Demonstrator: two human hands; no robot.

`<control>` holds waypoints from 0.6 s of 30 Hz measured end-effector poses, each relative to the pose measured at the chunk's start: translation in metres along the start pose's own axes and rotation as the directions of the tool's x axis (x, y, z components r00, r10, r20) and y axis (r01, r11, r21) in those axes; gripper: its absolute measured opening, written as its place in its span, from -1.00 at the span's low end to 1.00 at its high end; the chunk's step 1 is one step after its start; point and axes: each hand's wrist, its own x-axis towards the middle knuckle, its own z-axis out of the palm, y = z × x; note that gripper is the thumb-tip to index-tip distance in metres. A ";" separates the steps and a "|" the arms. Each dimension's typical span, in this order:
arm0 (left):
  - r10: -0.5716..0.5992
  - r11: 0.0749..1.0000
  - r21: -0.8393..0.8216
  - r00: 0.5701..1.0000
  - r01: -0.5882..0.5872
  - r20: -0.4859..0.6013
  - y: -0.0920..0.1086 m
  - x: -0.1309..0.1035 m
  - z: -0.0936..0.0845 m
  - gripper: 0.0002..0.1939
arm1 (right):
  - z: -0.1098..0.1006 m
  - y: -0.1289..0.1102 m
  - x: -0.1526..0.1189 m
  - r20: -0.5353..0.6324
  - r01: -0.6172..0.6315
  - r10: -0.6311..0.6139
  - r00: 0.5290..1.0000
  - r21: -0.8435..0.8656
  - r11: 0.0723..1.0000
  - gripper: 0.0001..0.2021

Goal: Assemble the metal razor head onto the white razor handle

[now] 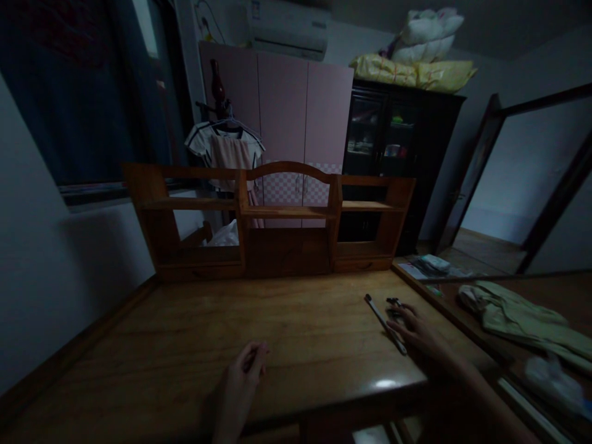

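From where I stand, the left hand (243, 373) is curled loosely closed above the desk, with nothing showing in it. Well to its right lies a slim stick (383, 324), dark at its far end, just left of the right hand (412, 330). That hand's fingers bend over a small dark item (393, 301) at their tips; I can't tell whether they grip it or merely touch it. I'd judge the step in hand to be handling this item, and the next move to call for a sure fingertip hold clear of the stick.

Beneath both hands spreads the wooden desk (287, 308). Far left of the grip hangs a dark curtain (78, 92); beyond the hands stand a shelf unit (291, 213) and, behind it, a pink wardrobe (283, 111). A dark cabinet (428, 135) rises past the right hand, and a pale green garment (522, 314) lies to its right.
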 end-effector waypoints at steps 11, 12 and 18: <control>0.025 0.999 0.038 1.000 -0.026 0.013 -0.007 0.002 0.000 -0.47 | 0.014 -0.100 -0.011 0.090 0.186 -0.218 0.972 0.279 0.942 -0.48; 0.032 0.999 0.038 0.999 -0.032 0.012 -0.007 0.002 0.000 -0.47 | 0.019 -0.111 -0.006 0.085 0.204 -0.240 0.967 0.306 0.930 -0.50; 0.047 0.995 0.088 0.997 -0.041 -0.064 0.006 -0.002 0.002 -0.36 | 0.075 -0.184 0.026 0.013 0.255 -0.288 0.957 0.428 0.867 -0.53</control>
